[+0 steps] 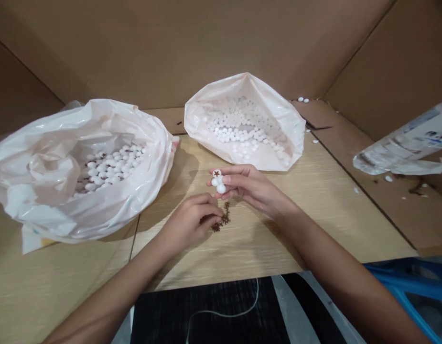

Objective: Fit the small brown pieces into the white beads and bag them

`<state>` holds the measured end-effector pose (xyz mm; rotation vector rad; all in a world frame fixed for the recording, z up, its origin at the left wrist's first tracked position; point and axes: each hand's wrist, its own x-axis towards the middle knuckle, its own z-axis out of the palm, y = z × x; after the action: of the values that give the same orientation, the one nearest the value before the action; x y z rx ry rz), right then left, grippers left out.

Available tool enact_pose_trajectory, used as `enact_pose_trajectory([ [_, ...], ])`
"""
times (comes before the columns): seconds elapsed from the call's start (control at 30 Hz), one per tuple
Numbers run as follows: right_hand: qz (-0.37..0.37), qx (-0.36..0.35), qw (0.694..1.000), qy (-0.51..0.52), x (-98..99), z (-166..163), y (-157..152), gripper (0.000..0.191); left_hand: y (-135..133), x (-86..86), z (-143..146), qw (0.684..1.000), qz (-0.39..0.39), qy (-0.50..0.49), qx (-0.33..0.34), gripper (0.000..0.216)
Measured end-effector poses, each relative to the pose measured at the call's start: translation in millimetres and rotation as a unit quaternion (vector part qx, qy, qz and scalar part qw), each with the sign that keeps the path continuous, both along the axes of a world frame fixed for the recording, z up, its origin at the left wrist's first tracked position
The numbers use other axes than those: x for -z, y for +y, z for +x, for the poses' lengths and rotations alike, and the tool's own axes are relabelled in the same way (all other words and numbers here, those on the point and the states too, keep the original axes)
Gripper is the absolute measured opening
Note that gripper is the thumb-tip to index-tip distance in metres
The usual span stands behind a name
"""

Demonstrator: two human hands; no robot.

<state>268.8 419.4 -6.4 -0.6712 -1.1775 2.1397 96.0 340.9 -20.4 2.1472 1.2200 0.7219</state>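
My right hand (244,184) is closed on a few small white beads (218,183) above the wooden table (307,210); one bead shows a brown star piece on its face. My left hand (192,220) rests on the table just below, fingers curled and pinching at a small pile of brown star-shaped pieces (222,220). Behind the right hand lies an open white plastic bag (290,129) full of white beads. At the left stands a larger white plastic bag (45,157) holding white beads with brown marks on them.
Brown cardboard walls (206,43) close in the back and sides. A crumpled clear plastic wrapper (403,153) lies on cardboard at the right, with loose white beads scattered near it. A thin white thread (224,313) runs over dark cloth at the front; something blue (403,282) sits lower right.
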Motion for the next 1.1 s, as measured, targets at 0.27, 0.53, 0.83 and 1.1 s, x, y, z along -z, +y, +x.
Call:
enact_pose_trajectory([
  [0.27,-0.028,-0.004,1.000,-0.004,-2.0,-1,-1,0.023,-6,-9.6,0,0.959,-0.131,-0.197,-0.154,0.008],
  [0.53,-0.029,-0.008,0.999,-0.010,-0.4,-1,-1,0.021,-1,-19.4,-8,0.904,-0.145,-0.335,-0.224,0.015],
  [0.83,-0.044,-0.004,0.999,-0.021,1.8,-4,-4,0.019,-5,-24.4,-7,0.899,-0.135,-0.334,-0.250,0.003],
  [1.1,-0.019,0.049,0.996,-0.066,9.8,-12,-8,0.026,-4,-22.5,-2,0.903,-0.091,-0.349,-0.233,0.013],
])
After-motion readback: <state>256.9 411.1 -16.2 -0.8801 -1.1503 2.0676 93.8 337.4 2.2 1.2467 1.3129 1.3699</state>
